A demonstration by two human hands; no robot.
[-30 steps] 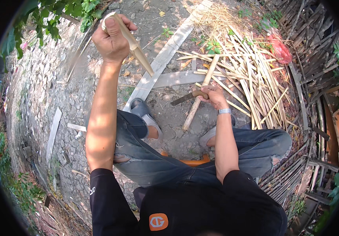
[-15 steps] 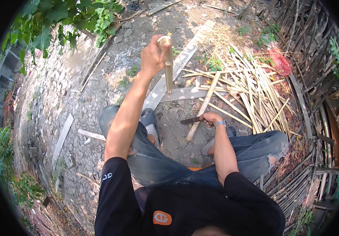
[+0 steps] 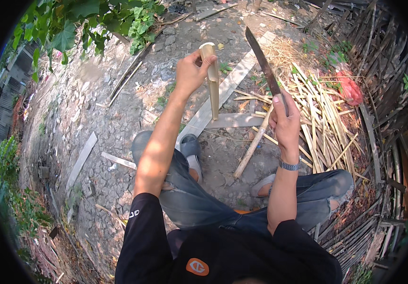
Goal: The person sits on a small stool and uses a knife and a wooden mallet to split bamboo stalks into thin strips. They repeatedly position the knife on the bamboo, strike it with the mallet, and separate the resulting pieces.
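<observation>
My left hand (image 3: pixel 193 71) is clamped round one split bamboo piece (image 3: pixel 215 97), ahead of one long grey board (image 3: pixel 237 75). My right hand (image 3: pixel 286 125) is closed round one long-bladed knife (image 3: pixel 266 64), hiding some strips (image 3: pixel 324 128) in an uncountable pile near one bamboo pole (image 3: pixel 251 147) and one red bag (image 3: pixel 350 89).

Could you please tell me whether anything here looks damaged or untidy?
Yes: the jeans are torn and frayed near the right knee, showing skin, and the pale strips lie crisscrossed rather than neatly stacked.
</observation>
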